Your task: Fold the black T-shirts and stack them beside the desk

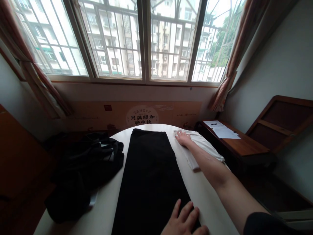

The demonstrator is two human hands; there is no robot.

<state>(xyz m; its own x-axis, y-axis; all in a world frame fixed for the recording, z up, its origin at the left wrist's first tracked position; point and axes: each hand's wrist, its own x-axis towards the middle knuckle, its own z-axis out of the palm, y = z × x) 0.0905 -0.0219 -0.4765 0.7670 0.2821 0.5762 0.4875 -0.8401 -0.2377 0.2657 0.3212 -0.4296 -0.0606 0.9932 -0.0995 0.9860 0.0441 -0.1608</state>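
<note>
A long black garment (149,169), which looks like folded trousers, lies flat and lengthwise down the middle of the white table (207,192). My left hand (186,220) is at the bottom of the view, palm down with fingers spread, on the garment's right edge near me. Further off, my right hand (184,138) reaches across from the right. It rests with outstretched fingers on the far left corner of a folded white cloth (205,147). What lies under that arm is partly hidden.
A heap of black clothing (85,166) hangs over the table's left side. To the right stand a wooden bench (251,147) with paper sheets (226,132) and a pen, and a chair back (281,120). Barred windows and a printed orange panel (112,114) are behind the table.
</note>
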